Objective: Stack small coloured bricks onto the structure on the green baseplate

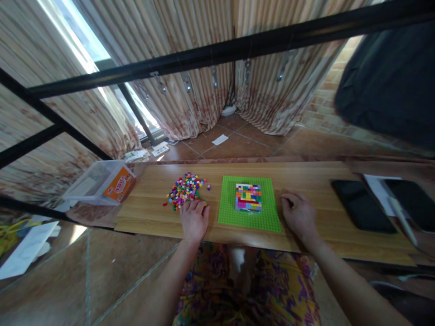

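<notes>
My left hand point(194, 220) is at the near edge of a pile of small multicoloured toy bricks point(185, 188), palm down. Its fingers are bent and drawn together, and whatever is under their tips is too small to make out. A green studded baseplate point(227, 217) lies flat to the right of the pile. On it stands a roughly square block built of coloured bricks point(248, 198), with a red row across its top. Beside the baseplate's right edge, my right hand point(299, 215) rests on the table, loosely curled closed, with nothing visible in it.
The narrow wooden table point(152, 217) carries a dark tablet point(362, 206) at right, near a phone point(413, 203) and a white pen point(403, 219). A clear plastic box point(91, 185) with an orange label stands at left. A black metal bar point(204, 52) crosses beyond the table.
</notes>
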Motion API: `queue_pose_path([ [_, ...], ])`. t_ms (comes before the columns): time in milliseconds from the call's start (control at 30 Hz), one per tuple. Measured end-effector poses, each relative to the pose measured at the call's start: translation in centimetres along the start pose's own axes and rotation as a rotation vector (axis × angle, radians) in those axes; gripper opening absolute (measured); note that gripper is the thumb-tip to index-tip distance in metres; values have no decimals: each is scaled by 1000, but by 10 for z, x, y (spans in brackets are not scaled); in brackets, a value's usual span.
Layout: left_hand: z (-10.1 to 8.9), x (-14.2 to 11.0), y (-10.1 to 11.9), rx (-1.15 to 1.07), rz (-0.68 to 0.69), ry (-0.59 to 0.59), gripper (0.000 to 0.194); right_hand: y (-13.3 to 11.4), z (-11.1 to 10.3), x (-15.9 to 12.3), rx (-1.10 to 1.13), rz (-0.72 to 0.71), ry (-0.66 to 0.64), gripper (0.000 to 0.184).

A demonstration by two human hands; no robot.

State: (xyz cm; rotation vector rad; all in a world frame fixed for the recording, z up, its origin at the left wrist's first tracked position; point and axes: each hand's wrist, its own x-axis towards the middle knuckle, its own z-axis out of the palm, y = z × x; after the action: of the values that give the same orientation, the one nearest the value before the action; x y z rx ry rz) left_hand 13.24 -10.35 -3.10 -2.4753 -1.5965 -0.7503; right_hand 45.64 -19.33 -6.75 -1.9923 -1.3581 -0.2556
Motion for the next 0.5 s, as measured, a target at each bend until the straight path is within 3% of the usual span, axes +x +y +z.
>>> queue_pose_path([
  [200,1,4,14,-51,-56,-57,17,0,0,0,22,-1,-7,24],
  [500,4,2,12,-265,-101,-38,30,0,0,0,35,13,-19,25],
])
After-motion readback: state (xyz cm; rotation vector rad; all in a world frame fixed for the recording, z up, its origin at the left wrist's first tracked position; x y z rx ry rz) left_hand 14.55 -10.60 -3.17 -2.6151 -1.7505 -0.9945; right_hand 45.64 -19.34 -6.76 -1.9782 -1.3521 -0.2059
